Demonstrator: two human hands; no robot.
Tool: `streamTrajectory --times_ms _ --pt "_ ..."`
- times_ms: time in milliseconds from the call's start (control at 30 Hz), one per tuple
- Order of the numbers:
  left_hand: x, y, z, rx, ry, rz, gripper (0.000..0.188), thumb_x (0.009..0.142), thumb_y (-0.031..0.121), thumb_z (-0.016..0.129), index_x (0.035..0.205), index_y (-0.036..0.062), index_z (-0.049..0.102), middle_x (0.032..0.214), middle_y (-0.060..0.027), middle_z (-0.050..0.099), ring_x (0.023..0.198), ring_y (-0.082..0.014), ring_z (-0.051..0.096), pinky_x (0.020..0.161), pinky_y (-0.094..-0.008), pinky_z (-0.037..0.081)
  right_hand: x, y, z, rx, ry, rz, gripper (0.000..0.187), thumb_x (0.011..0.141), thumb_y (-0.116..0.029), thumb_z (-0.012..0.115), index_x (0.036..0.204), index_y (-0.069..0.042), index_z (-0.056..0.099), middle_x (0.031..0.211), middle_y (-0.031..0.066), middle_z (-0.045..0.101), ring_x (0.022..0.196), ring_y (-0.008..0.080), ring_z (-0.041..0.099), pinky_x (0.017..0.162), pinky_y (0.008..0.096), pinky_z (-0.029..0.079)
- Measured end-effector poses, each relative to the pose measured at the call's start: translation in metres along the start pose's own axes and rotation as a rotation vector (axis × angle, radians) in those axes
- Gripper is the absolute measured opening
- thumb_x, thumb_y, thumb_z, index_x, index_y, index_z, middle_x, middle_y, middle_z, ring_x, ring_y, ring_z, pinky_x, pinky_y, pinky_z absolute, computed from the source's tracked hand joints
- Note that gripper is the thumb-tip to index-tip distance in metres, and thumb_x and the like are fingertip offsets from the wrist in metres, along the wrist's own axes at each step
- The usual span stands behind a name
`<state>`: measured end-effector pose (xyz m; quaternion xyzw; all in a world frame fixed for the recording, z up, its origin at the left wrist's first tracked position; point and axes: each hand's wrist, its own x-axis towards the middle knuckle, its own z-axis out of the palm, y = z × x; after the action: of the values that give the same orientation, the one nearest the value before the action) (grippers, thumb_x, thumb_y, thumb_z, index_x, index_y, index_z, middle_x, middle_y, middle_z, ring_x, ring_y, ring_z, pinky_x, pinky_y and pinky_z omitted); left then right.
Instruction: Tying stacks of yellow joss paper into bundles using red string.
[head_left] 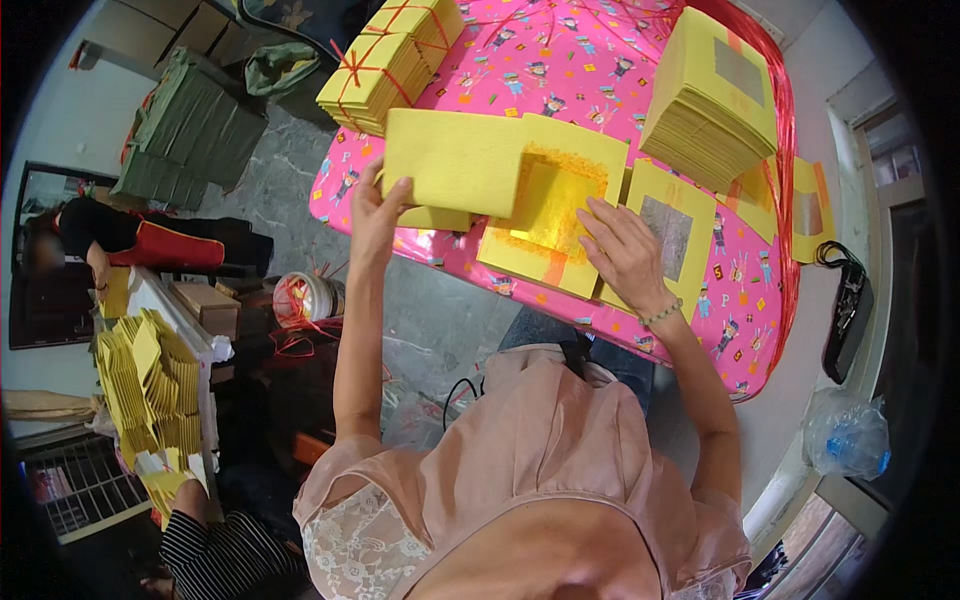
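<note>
Head view: two bare hands working yellow paper sheets on a pink patterned table.

The pink table cover [560, 60] fills the upper middle, printed with small cartoon figures. On its far right stands a tall stack of yellow sheets [705, 110], each with a dull square patch; a bundle tied with red string [385, 65] lies at the far left corner. At the near edge, the left hand [375, 215] grips a folded wad of yellow paper [450, 160], thumb and fingers closed on its lower left corner, lifting it over the table edge. Just beside it lies a gold-foil sheet [550, 200], overlapped by the wad. The right hand [625, 255] rests flat, fingers spread open, on the foil sheet's right edge and touching a silver-patch sheet [672, 235]. A bead bracelet [660, 314] circles the right wrist.
</note>
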<state>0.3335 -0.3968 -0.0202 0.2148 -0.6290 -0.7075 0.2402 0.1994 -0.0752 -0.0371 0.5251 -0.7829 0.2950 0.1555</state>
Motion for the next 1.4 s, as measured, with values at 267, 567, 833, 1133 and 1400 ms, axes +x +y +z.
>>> streamTrajectory --times_ms 267,567,833,1133,1400 --pt "-0.016 -0.055 -0.07 -0.024 0.118 -0.014 0.044 0.091 0.006 0.065 0.131 -0.0018 0.049 0.118 -0.0107 0.063 0.107 -0.0167 0.061 0.092 -0.0307 0.05 -0.009 -0.002 0.009 0.01 -0.032 0.072 0.027 0.088 -0.013 0.064 0.114 -0.005 0.067 0.119 0.0132 0.065 0.113 0.0289 0.061 0.098 0.0436 0.048" --pt "-0.002 -0.091 -0.072 0.174 0.263 -0.064 0.039 0.09 0.007 0.063 0.126 -0.0028 0.054 0.111 -0.0105 0.065 0.1 -0.0174 0.062 0.089 -0.0309 0.049 -0.011 -0.004 0.012 -0.003 -0.034 0.086 0.027 0.088 -0.01 0.064 0.114 -0.005 0.067 0.119 0.0139 0.065 0.115 0.0287 0.061 0.098 0.043 0.048" --pt "0.015 -0.102 -0.083 0.36 0.171 -0.141 0.042 0.092 0.01 0.063 0.13 -0.0048 0.051 0.113 -0.0106 0.065 0.099 -0.0163 0.064 0.085 -0.0273 0.05 -0.011 -0.005 0.011 0.007 -0.034 0.091 0.028 0.088 -0.01 0.064 0.115 -0.004 0.066 0.12 0.0139 0.064 0.116 0.0292 0.06 0.098 0.042 0.048" --pt "0.023 -0.098 -0.082 0.571 0.122 -0.114 0.041 0.087 0.009 0.066 0.124 -0.0073 0.057 0.104 -0.016 0.069 0.094 -0.0205 0.067 0.08 -0.0307 0.053 -0.011 -0.004 0.012 0.017 -0.033 0.108 0.028 0.087 -0.008 0.064 0.115 -0.004 0.066 0.119 0.0134 0.064 0.116 0.0291 0.06 0.098 0.0415 0.048" --pt "0.02 -0.099 -0.083 0.603 0.111 -0.05 0.042 0.085 0.013 0.068 0.122 -0.0052 0.06 0.104 -0.0161 0.069 0.095 -0.0214 0.068 0.082 -0.032 0.052 -0.012 -0.004 0.013 0.008 -0.022 0.102 0.027 0.087 -0.007 0.064 0.113 -0.004 0.067 0.119 0.0131 0.064 0.116 0.0286 0.06 0.097 0.0409 0.049"
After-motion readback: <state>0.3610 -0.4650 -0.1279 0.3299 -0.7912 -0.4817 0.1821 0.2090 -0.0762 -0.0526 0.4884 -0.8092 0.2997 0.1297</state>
